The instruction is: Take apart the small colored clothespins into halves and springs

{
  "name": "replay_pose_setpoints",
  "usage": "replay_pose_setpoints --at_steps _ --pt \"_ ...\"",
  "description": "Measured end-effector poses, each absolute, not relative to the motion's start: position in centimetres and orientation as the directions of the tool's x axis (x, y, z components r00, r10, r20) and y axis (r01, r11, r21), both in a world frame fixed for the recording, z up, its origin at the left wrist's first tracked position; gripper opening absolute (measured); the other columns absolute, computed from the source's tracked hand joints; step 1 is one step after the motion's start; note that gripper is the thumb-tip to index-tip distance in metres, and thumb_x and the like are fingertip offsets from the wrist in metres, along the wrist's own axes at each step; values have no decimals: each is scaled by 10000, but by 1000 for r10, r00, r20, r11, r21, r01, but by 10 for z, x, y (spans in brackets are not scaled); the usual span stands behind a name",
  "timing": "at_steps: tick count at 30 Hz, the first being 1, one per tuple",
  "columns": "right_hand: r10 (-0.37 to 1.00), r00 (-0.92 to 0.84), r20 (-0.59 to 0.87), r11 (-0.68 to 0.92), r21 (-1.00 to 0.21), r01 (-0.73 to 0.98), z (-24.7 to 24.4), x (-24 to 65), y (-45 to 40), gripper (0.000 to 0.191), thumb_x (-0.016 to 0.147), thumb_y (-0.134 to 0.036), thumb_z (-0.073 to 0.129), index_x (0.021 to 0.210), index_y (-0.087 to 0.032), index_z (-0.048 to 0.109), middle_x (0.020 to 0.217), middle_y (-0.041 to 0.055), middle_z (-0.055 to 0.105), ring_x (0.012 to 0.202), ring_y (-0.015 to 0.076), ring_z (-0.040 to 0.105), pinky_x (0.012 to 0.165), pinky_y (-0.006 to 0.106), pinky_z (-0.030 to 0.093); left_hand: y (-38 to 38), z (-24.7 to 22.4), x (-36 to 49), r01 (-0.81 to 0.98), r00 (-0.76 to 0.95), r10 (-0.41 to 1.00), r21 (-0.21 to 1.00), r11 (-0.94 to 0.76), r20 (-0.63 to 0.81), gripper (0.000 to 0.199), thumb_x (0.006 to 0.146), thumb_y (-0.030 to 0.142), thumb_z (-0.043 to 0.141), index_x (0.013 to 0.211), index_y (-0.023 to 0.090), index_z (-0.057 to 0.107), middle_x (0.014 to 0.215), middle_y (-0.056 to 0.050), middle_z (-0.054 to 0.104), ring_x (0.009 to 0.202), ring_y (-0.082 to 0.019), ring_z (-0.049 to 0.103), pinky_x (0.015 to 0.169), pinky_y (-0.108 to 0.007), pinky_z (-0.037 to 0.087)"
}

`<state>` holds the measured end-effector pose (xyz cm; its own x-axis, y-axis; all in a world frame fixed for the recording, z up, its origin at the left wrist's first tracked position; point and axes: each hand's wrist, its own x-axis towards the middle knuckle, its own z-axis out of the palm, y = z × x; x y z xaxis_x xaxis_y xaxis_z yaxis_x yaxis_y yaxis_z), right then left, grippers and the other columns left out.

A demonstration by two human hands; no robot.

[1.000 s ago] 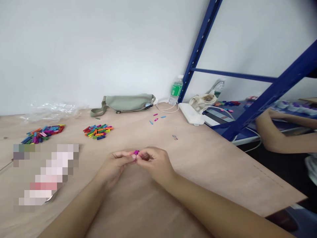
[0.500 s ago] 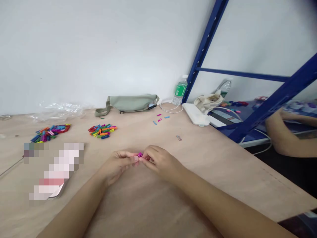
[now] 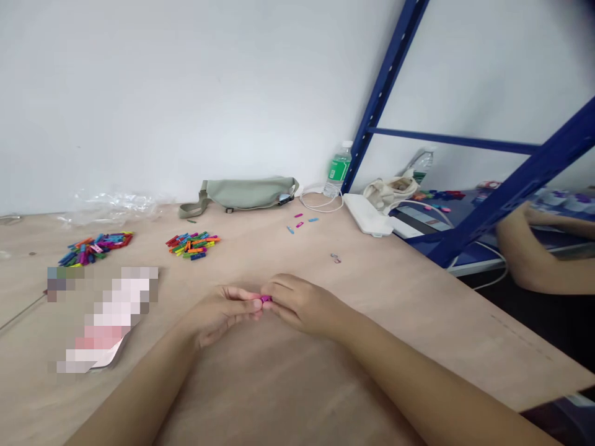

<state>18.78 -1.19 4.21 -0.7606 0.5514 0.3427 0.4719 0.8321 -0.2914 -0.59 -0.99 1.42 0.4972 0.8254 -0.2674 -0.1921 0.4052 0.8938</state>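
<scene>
Between the fingertips of my left hand (image 3: 227, 313) and my right hand (image 3: 297, 303) is a small magenta clothespin (image 3: 266, 298); both hands pinch it, and the fingers partly cover it. Beyond them on the brown-covered table (image 3: 260, 384) lie a few loose magenta and light blue pieces (image 3: 300, 224). Small metal pieces (image 3: 335, 258) rest to the right of these. Two piles of coloured clothespins lie at the left, one at the far left (image 3: 93, 248) and one nearer the middle (image 3: 193, 245).
A grey-green bag (image 3: 251, 193), a water bottle (image 3: 338, 170) and a crumpled plastic bag (image 3: 111, 207) stand or lie along the wall. A white case (image 3: 367, 215) sits by the blue rack (image 3: 383, 87). A blurred-out flat object (image 3: 111, 322) lies left. Another person's arm (image 3: 534, 260) shows right.
The magenta clothespin has turned flatter and moved slightly down and right. My right hand's fingers have closed further around its end.
</scene>
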Motion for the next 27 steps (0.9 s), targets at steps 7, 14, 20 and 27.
replay_pose_setpoints --at_steps 7,14,20,27 --pt "522 -767 373 852 -273 447 41 187 -11 173 860 -187 370 936 -153 522 879 82 560 830 156 508 744 282 417 -10 13 -5 -206 471 838 889 408 -275 81 588 163 691 666 139 691 730 -52 679 709 -157 591 727 -282 451" --pt "620 -719 314 780 -340 525 41 189 -6 164 862 -224 377 876 -159 527 853 62 537 783 148 505 695 261 412 -10 15 0 -201 441 877 931 306 -194 128 616 234 675 709 148 696 746 -58 684 670 -137 586 696 -250 435" --pt "681 -682 266 718 -424 551 44 189 -6 165 863 -228 380 859 -171 535 840 48 533 769 144 501 668 249 407 -10 14 5 -66 382 918 988 140 -105 209 556 230 706 757 171 700 775 -55 694 760 -195 592 685 -259 430" --pt "679 -687 260 721 -413 557 41 190 -4 167 854 -237 404 843 -173 558 818 41 545 751 142 513 651 243 410 -8 8 6 166 293 952 976 -137 84 171 625 253 638 772 194 705 681 -42 679 670 -196 583 635 -262 421"
